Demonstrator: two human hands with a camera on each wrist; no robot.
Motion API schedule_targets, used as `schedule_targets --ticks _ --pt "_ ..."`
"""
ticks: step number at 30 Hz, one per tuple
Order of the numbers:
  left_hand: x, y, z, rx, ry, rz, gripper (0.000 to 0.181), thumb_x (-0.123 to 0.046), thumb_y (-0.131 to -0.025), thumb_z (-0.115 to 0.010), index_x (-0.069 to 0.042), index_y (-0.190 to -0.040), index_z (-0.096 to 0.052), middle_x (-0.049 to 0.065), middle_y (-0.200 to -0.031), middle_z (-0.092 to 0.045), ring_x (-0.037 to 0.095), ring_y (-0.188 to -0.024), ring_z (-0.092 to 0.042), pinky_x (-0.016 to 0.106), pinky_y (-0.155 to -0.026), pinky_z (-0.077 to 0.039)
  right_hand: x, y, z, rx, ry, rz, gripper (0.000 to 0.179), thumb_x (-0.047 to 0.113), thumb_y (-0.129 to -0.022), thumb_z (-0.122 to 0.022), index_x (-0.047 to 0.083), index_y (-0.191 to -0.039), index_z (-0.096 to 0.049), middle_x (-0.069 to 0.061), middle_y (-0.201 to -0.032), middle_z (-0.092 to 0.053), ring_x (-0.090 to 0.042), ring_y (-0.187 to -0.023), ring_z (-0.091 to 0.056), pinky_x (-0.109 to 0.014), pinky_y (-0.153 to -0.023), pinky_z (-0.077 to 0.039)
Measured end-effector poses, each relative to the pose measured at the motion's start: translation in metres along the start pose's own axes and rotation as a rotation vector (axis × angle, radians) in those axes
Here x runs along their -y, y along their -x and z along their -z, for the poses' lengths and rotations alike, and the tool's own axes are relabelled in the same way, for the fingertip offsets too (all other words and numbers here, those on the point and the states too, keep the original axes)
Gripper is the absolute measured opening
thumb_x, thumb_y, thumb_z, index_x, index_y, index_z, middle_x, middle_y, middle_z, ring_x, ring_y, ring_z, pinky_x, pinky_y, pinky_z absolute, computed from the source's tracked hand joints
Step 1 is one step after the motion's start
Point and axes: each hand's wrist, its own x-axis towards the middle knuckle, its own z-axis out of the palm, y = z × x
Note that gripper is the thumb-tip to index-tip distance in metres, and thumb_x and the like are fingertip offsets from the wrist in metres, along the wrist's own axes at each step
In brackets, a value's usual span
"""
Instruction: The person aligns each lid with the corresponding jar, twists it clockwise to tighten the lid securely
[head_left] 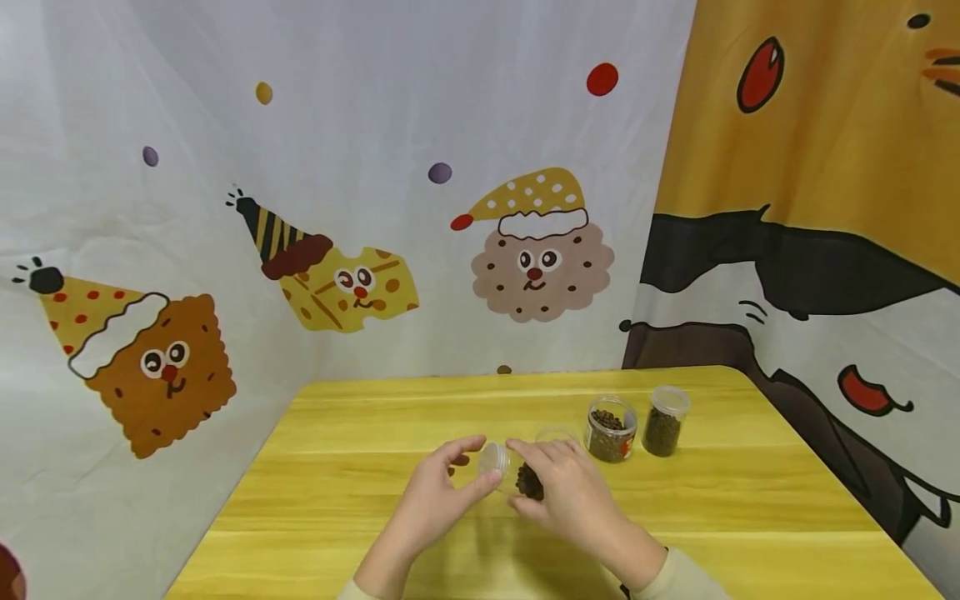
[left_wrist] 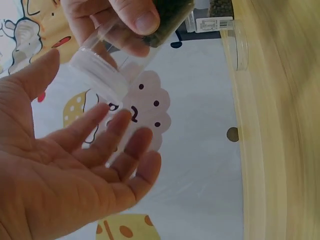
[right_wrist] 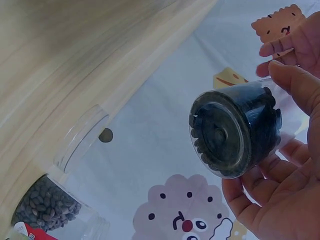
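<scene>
My right hand [head_left: 573, 483] grips a clear plastic jar [right_wrist: 225, 132] round its side, thumb on one side and fingers on the other. The jar is tilted nearly onto its side above the table, with dark chunky pieces [head_left: 529, 482] gathered toward its base. Its translucent white screw lid [left_wrist: 100, 75] sits at the mouth end and points at my left hand [left_wrist: 75, 155]. Around that lid my left hand stands with thumb and fingers spread, fingertips close to the lid's edge.
Behind my right hand, a clear round lid [left_wrist: 241, 45] lies on the yellow wood-grain table [head_left: 360, 433]. Farther right stand a lidless jar of brown pellets [head_left: 610, 435] and a taller lidded jar [head_left: 663, 423]. A cartoon-printed curtain [head_left: 375, 125] hangs behind the table.
</scene>
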Motion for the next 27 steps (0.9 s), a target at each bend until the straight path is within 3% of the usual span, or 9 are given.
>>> schedule_targets --ticks 7,15,22,27 --pt "0.002 -0.006 -0.007 -0.039 -0.020 0.039 0.065 -0.057 -0.097 -0.075 -0.012 -0.144 -0.066 0.010 -0.137 -0.069 0.029 -0.122 -0.058 0.046 -0.091 -0.056 -0.004 0.001 0.000 -0.012 -0.003 0.000 0.081 0.047 -0.069 -0.100 0.018 -0.138 -0.069 -0.001 -0.114 -0.081 -0.022 -0.104 -0.076 -0.050 -0.099 -0.059" --pt "0.001 -0.012 -0.012 -0.031 -0.043 -0.004 0.068 -0.056 -0.097 -0.074 -0.003 -0.140 -0.069 0.008 -0.130 -0.072 0.029 -0.121 -0.060 0.048 -0.092 -0.056 -0.008 0.000 0.001 0.000 0.008 -0.005 0.080 0.048 -0.071 -0.099 0.018 -0.139 -0.069 -0.001 -0.115 -0.080 -0.022 -0.105 -0.075 -0.053 -0.100 -0.059" --pt "0.001 -0.014 -0.010 0.015 -0.043 -0.011 0.061 -0.045 -0.096 -0.080 -0.007 -0.143 -0.067 0.008 -0.136 -0.070 0.032 -0.122 -0.062 0.053 -0.097 -0.055 -0.011 0.001 0.000 0.057 -0.040 -0.025 0.078 0.046 -0.072 -0.099 0.018 -0.139 -0.070 -0.001 -0.116 -0.081 -0.021 -0.105 -0.076 -0.050 -0.102 -0.058" --pt "0.001 -0.015 -0.010 0.011 -0.016 0.001 0.064 -0.050 -0.097 -0.078 -0.011 -0.146 -0.064 0.010 -0.142 -0.067 0.030 -0.123 -0.061 0.058 -0.105 -0.051 -0.012 0.000 -0.001 0.052 -0.064 -0.041 0.078 0.045 -0.073 -0.099 0.018 -0.139 -0.069 -0.002 -0.117 -0.080 -0.022 -0.106 -0.076 -0.052 -0.103 -0.057"
